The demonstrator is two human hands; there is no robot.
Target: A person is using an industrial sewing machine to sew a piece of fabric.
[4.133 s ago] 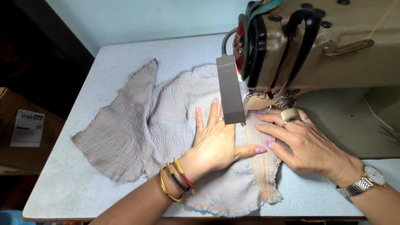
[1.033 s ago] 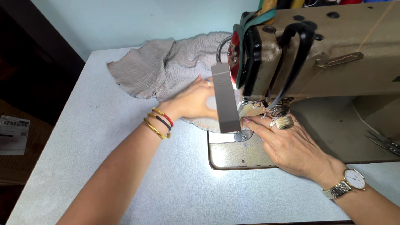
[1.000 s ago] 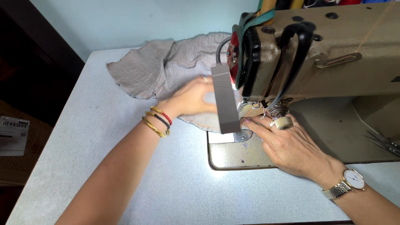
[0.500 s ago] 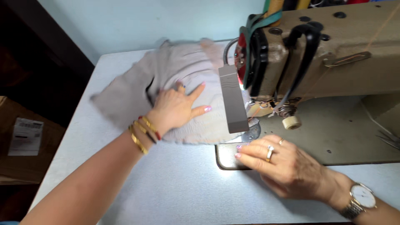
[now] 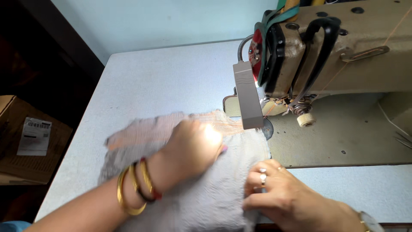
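While both hands bear on it, the grey crinkled fabric piece (image 5: 201, 189) lies flat on the pale desk (image 5: 150, 77), its far edge reaching the base of the beige sewing machine (image 5: 343, 56) just under the grey lamp bar (image 5: 248, 101). Left hand (image 5: 193, 150): motion-blurred, knuckles up, curled loosely over the upper middle of the cloth; whether it pinches a fold or only presses cannot be told. Wrist carries gold bangles and a dark-and-red band (image 5: 137, 187). Right hand (image 5: 279, 193): palm down at the cloth's right edge, fingers bent and close together, ringed finger forward, apparently pinning or nipping the hem; a watch shows at the wrist near the frame's lower corner. Forearms enter from the near edge, the left slanting across the desk, the right lower and nearer the machine bed. Also present: a cream tension knob (image 5: 306, 121) on the machine front, orange thread running along the machine arm, a cardboard box (image 5: 30, 141) with a white label off the desk to the left. Risks, judged: the cloth's far edge sits close to the needle area, so a hasty pull may snag it there; the crinkled weave may stretch or skew if the two hands draw unevenly; fingers near the lamp bar stand close to the needle.
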